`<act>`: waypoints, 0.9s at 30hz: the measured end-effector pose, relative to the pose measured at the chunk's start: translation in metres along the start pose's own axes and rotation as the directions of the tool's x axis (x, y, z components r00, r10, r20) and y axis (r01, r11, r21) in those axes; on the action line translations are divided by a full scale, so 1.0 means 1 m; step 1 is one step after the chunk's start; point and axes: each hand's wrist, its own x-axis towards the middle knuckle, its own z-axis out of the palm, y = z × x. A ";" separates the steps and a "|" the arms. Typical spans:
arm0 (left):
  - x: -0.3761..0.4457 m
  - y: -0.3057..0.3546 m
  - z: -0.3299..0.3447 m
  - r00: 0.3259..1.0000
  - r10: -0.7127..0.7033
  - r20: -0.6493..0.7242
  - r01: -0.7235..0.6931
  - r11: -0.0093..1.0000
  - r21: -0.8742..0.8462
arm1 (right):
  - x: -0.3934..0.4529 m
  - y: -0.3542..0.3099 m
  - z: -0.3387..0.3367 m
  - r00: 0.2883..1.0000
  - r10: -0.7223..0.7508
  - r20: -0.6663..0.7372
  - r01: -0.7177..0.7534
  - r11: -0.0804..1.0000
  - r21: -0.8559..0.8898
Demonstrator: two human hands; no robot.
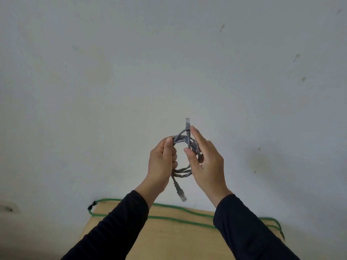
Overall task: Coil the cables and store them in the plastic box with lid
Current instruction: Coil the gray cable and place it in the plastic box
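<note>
A grey network cable (183,172) is wound into a small coil, held up in front of a pale wall. My left hand (162,162) grips the coil's left side with curled fingers. My right hand (205,160) holds the right side, thumb and fingers pinching the strand that ends in a clear plug (187,122) pointing up. The other plug (181,193) dangles below the coil. A green cable (178,219) lies stretched across the wooden table (169,241) under my arms. No plastic box is in view.
The pale wall (131,72) fills most of the view, with a few marks. The table's far edge meets it. A wall fitting (8,208) shows at the far left.
</note>
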 end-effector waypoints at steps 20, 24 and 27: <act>-0.075 -0.060 -0.035 0.983 -0.102 -0.152 0.154 0.911 0.382 | -0.094 -0.006 0.031 0.853 0.519 0.065 -0.521 0.835 0.175; -0.119 -0.087 -0.064 0.969 -0.213 -0.123 0.245 0.877 0.413 | -0.152 -0.011 0.036 0.799 0.592 0.108 -0.602 0.779 0.176; -0.157 -0.105 -0.083 0.942 -0.313 -0.121 0.334 0.836 0.436 | -0.201 -0.017 0.037 0.740 0.658 0.138 -0.673 0.722 0.163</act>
